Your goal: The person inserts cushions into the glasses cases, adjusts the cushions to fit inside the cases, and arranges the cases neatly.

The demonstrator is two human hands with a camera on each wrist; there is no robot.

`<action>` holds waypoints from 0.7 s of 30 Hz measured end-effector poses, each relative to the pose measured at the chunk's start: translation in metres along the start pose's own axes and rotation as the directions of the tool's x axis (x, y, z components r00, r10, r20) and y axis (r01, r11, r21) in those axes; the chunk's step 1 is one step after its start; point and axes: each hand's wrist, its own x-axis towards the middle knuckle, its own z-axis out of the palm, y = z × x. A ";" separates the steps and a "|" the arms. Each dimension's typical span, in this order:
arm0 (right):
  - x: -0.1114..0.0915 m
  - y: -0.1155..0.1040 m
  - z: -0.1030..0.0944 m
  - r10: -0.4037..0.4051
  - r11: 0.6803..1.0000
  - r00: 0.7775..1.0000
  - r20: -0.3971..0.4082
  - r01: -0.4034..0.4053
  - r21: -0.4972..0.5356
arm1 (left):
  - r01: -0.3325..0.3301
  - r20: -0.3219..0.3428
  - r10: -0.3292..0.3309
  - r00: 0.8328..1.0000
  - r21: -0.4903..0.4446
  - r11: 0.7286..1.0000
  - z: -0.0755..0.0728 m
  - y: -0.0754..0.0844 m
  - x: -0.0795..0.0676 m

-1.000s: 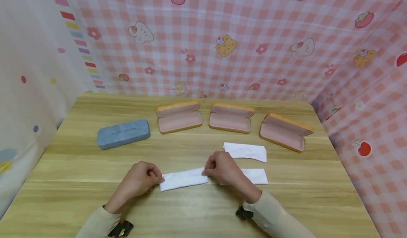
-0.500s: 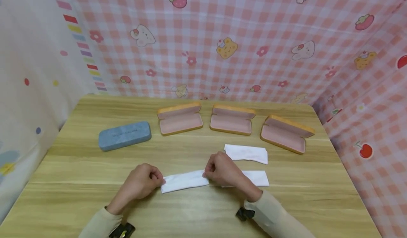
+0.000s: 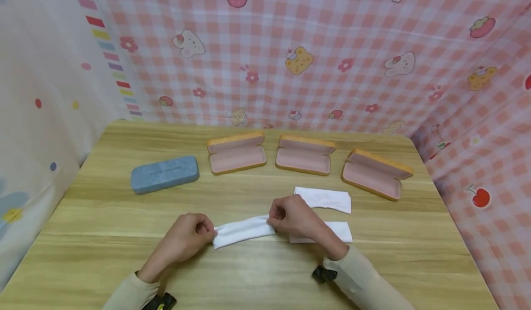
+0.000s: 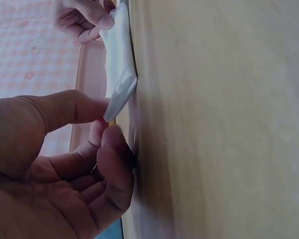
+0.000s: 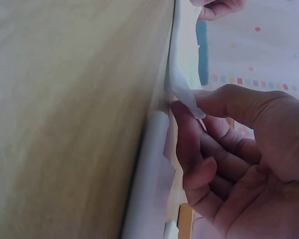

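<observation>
A white folded cloth (image 3: 244,231) stretches as a narrow strip between my two hands, low over the wooden table. My left hand (image 3: 186,237) pinches its left end between thumb and fingertips; the left wrist view shows the folded cloth end (image 4: 120,92) at the thumb tip. Its other end is pinched by my right hand (image 3: 296,215), and the right wrist view has the cloth (image 5: 184,82) between thumb and forefinger. Two more folded white cloths lie to the right: an upper one (image 3: 329,199) and a lower one (image 3: 341,231), each partly behind my right hand or forearm.
Along the back stand three open glasses cases with pink linings: a left one (image 3: 237,159), a middle one (image 3: 303,160) and a right one (image 3: 371,181). A closed blue glasses case (image 3: 165,174) lies at the left. Behind the table (image 3: 257,282) hangs a checked curtain (image 3: 257,33).
Both hands keep their pinch on the cloth. Its right end has risen a little with my right hand, and the strip looks more curved. The cases and other cloths stay put.
</observation>
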 end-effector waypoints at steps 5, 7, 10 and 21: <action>0.001 0.003 -0.002 0.022 0.996 0.999 0.028 -0.024 0.085 | -0.029 -0.007 0.028 1.000 -0.054 0.998 -0.001 -0.002 0.002; 0.001 0.004 -0.003 0.026 0.991 0.998 0.052 -0.032 0.127 | -0.053 -0.003 0.052 0.999 -0.081 0.995 -0.002 -0.004 0.002; 0.002 0.006 -0.005 0.024 0.985 0.996 0.088 -0.039 0.167 | -0.071 0.014 0.074 0.997 -0.126 0.990 -0.005 -0.005 0.003; 0.003 0.011 -0.007 0.062 0.966 0.983 0.174 -0.103 0.236 | -0.081 0.116 0.120 0.986 -0.296 0.952 -0.013 -0.009 0.005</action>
